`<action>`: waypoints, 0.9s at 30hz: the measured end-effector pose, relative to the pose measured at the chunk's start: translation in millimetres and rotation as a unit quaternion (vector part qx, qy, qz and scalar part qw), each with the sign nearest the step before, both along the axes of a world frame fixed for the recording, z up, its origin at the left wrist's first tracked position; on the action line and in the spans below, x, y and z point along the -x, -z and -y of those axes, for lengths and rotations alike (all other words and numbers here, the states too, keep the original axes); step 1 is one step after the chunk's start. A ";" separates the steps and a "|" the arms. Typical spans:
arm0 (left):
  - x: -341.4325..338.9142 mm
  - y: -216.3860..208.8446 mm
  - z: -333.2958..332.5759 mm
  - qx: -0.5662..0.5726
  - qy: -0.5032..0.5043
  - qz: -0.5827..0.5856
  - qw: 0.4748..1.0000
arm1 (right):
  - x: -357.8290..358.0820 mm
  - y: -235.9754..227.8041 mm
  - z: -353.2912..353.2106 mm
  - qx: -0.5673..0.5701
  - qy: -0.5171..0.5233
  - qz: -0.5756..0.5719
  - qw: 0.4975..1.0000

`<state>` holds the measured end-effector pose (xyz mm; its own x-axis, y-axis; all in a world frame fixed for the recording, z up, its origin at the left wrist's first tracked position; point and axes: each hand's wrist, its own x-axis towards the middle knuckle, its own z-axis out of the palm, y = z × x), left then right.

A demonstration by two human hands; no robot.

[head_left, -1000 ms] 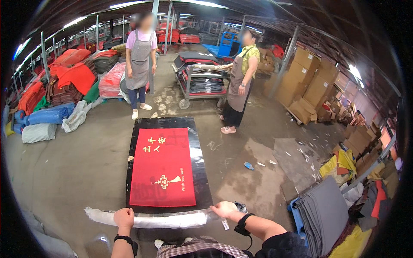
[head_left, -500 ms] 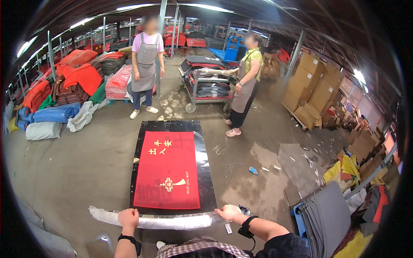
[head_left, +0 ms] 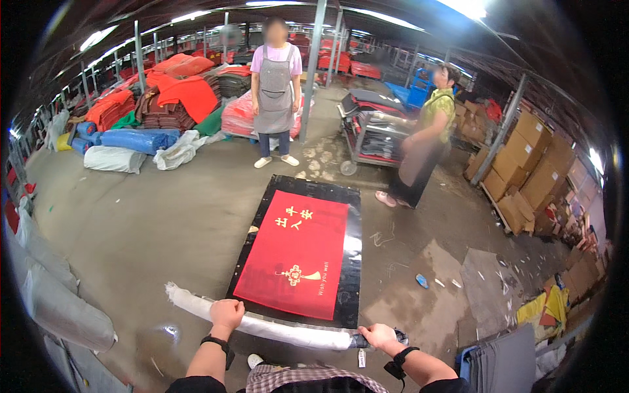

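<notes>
A long white roll [head_left: 288,332], perhaps film or cloth, spans the near edge of a black board [head_left: 354,262], its left end frayed. My left hand [head_left: 227,314] is closed around it left of its middle. My right hand [head_left: 379,336] is closed on the darker, clear-wrapped stretch at its right end. Beyond the roll, a red mat [head_left: 295,242] with gold and white print lies flat on the black board. Below the right end of the roll shows a small white tag [head_left: 362,357].
Two people in aprons stand beyond the board, the right one beside a cart [head_left: 373,141] stacked with dark mats. Cardboard boxes [head_left: 524,157] stand at right, above grey sheets [head_left: 501,360]. Wrapped grey rolls [head_left: 69,314] lie left; red mat piles [head_left: 183,92] fill the back.
My view has swung left, so the scene sits further right. Both hands still grip the roll, which now slants more, its left end farther out. The person at right has shifted posture.
</notes>
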<state>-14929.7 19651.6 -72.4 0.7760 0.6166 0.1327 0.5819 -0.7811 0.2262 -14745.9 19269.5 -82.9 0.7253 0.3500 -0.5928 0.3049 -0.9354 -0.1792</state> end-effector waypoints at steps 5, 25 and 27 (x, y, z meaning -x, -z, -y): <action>3.7 -2.6 4.0 0.016 0.011 0.016 1.000 | 2.5 -9.0 0.3 0.012 0.002 -0.023 1.000; 8.3 1.3 -3.8 0.037 0.039 0.007 0.999 | 0.0 -4.2 -5.2 0.024 -0.067 -0.044 0.996; 7.7 -3.6 -3.7 0.041 0.045 -0.005 0.998 | 2.4 4.8 -0.7 0.029 -0.063 -0.023 0.997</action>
